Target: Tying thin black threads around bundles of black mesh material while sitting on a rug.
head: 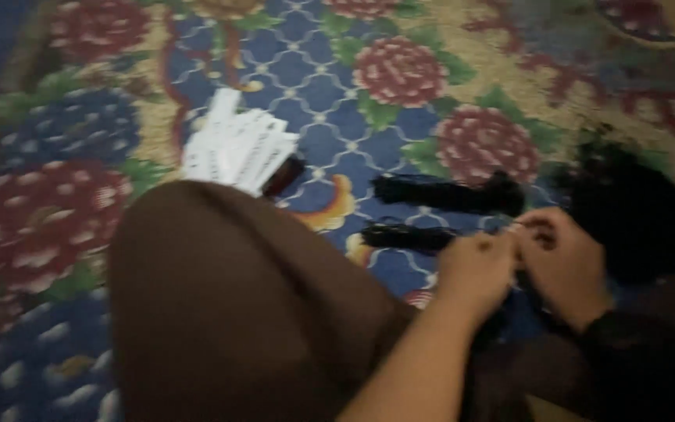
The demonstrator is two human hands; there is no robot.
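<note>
My left hand (478,270) and my right hand (566,262) meet at the right, fingertips pinched together on a small piece that is too blurred to make out. A black thread bundle (509,316) hangs beneath them, seemingly held by both. Two black tassel-like bundles lie on the carpet just beyond my hands: a longer one (447,194) and a shorter one (408,237). To the right of my right hand sits a large fluffy black mass (634,211).
I sit on a patterned carpet (314,86) with red flowers on blue and beige. My knee under brown cloth (228,305) fills the lower middle. A fanned stack of white cards (236,144) lies past the knee, with a small dark object (284,177) at its edge.
</note>
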